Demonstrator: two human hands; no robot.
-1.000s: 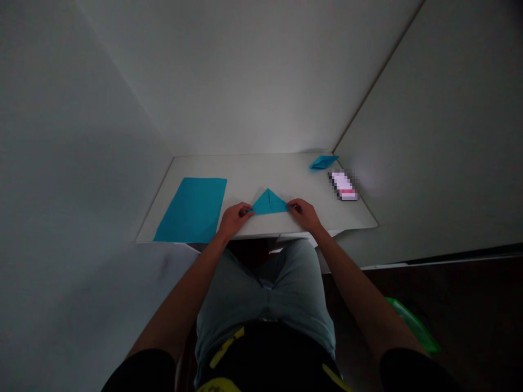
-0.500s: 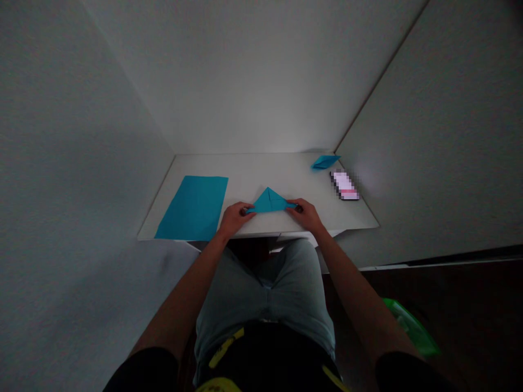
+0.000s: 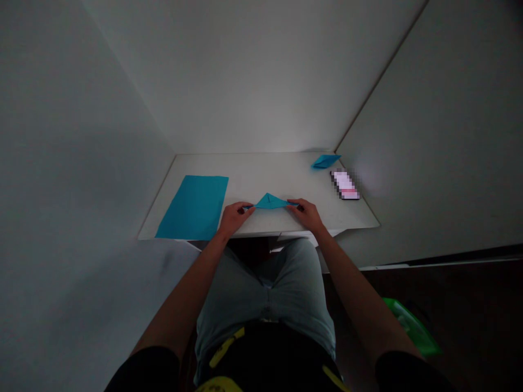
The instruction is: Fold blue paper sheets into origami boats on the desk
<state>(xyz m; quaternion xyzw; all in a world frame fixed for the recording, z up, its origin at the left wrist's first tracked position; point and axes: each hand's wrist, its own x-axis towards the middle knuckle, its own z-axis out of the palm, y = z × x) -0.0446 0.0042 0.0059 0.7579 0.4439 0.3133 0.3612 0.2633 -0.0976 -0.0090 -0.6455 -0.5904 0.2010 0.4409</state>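
Observation:
A folded blue paper triangle (image 3: 269,201) lies near the front edge of a small white table (image 3: 261,174). My left hand (image 3: 233,216) pinches its left corner and my right hand (image 3: 307,214) pinches its right corner. The paper's bottom edge is lifted and folded upward, so the triangle looks flatter. Both hands rest on the tabletop with fingers closed on the paper.
A flat blue sheet (image 3: 194,207) lies on the table's left side. A small folded blue paper (image 3: 326,161) sits at the back right, with a pixelated phone-like object (image 3: 345,185) beside it. Walls close in on three sides. A green object (image 3: 412,326) is on the dark floor at right.
Both hands have raised the triangle's bottom edge and folded it upward, so the triangle appears shorter than before. The hands stayed at its corners.

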